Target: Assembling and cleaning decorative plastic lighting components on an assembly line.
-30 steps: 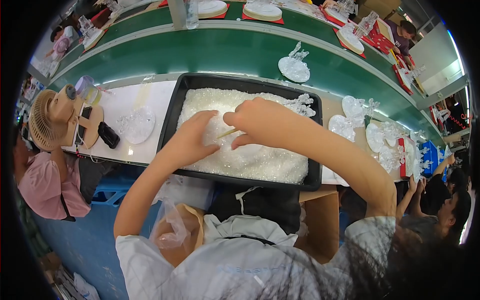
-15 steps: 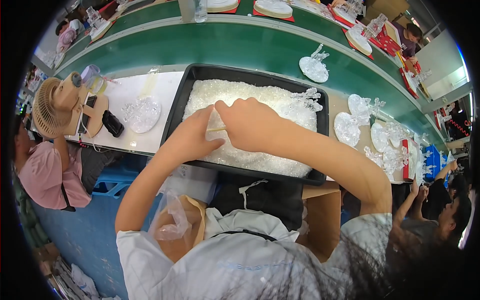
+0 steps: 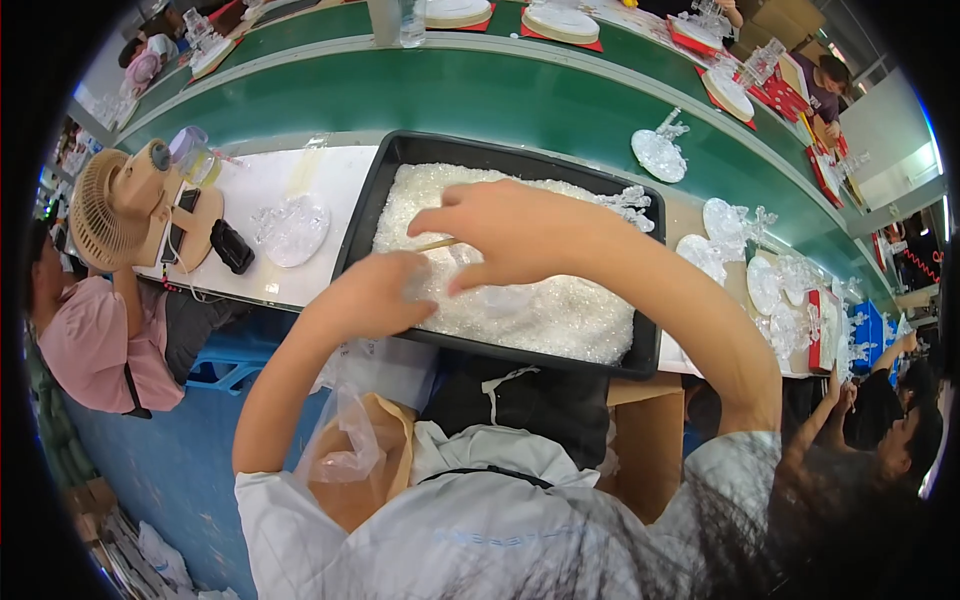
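Note:
A black tray point(image 3: 372, 205) full of clear glittery granules point(image 3: 560, 310) lies in front of me. Over its left half is my right hand point(image 3: 505, 225), thumb and index finger spread, with a thin wooden stick point(image 3: 437, 244) tucked in its grasp. My left hand point(image 3: 375, 295) is low at the tray's left side, fingers curved and smeared by motion. Something clear shows faintly between the hands; its shape is hard to make out. A clear figure piece point(image 3: 628, 203) rests in the tray's far right corner.
Left stand a beige fan point(image 3: 110, 210), a black case point(image 3: 232, 247) and a clear disc ornament point(image 3: 292, 230). Further clear ornaments point(image 3: 765, 285) crowd the right; another ornament point(image 3: 658, 155) is on the green conveyor point(image 3: 520, 100). Co-workers sit on both sides.
My hands have moved apart from their close position. The right has opened its thumb and index finger; the left has dropped slightly nearer to me. The view has shifted a little.

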`<control>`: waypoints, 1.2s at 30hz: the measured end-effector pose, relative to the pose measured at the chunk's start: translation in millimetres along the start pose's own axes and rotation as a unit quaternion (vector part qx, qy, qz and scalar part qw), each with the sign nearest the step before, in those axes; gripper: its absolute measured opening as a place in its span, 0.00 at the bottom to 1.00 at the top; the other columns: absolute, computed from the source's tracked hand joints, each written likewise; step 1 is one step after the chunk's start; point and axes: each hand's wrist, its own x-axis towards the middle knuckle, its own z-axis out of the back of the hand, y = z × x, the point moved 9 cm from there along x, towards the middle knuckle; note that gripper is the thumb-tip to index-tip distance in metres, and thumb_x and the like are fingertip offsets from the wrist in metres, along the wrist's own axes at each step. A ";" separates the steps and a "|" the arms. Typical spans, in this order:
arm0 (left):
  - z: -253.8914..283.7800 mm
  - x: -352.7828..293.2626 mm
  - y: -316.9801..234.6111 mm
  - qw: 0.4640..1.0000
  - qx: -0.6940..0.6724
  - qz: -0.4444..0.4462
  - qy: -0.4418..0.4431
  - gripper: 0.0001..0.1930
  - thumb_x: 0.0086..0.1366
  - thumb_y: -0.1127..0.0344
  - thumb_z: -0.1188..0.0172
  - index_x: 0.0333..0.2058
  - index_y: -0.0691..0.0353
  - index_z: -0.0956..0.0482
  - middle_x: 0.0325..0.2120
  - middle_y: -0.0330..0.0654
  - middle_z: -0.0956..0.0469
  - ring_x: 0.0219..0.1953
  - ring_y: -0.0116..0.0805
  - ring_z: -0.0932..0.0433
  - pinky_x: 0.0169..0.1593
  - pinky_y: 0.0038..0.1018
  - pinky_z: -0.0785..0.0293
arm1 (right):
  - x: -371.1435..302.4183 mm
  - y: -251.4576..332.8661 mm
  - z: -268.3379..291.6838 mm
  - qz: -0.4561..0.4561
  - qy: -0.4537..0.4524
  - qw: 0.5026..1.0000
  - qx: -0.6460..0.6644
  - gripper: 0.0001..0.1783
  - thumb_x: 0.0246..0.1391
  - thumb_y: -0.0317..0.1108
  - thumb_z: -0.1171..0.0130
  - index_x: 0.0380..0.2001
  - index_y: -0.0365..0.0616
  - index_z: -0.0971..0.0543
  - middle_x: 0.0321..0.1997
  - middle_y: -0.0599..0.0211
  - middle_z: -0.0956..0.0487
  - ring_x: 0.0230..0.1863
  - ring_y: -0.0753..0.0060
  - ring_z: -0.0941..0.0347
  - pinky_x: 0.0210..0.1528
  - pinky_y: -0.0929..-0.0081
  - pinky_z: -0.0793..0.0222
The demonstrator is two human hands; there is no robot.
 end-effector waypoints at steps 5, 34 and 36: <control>-28.9 1.9 1.3 0.996 0.027 0.001 0.085 0.22 0.60 0.63 0.37 0.50 0.69 0.26 0.40 0.63 0.21 0.46 0.63 0.23 0.48 0.47 0.27 | 8.7 8.5 -33.6 0.171 0.067 0.961 -0.207 0.20 0.40 0.44 0.25 0.34 0.46 0.19 0.39 0.67 0.23 0.39 0.61 0.20 0.33 0.65 0.22; 18.8 31.3 -8.1 0.956 -0.266 0.016 -0.123 0.26 0.72 0.59 0.51 0.65 0.63 0.34 0.62 0.51 0.29 0.65 0.43 0.33 0.68 0.32 0.43 | -96.6 3.0 -23.2 -0.085 -0.265 0.894 -0.351 0.09 0.42 0.27 0.40 0.24 0.44 0.32 0.26 0.65 0.31 0.21 0.74 0.25 0.17 0.76 0.29; 17.2 32.2 -11.5 0.949 -0.287 0.012 -0.129 0.29 0.72 0.56 0.52 0.66 0.66 0.37 0.65 0.52 0.33 0.68 0.45 0.37 0.70 0.34 0.46 | -102.4 -0.4 -24.7 -0.085 -0.291 0.886 -0.350 0.10 0.43 0.27 0.40 0.23 0.44 0.32 0.26 0.65 0.31 0.20 0.75 0.26 0.17 0.76 0.29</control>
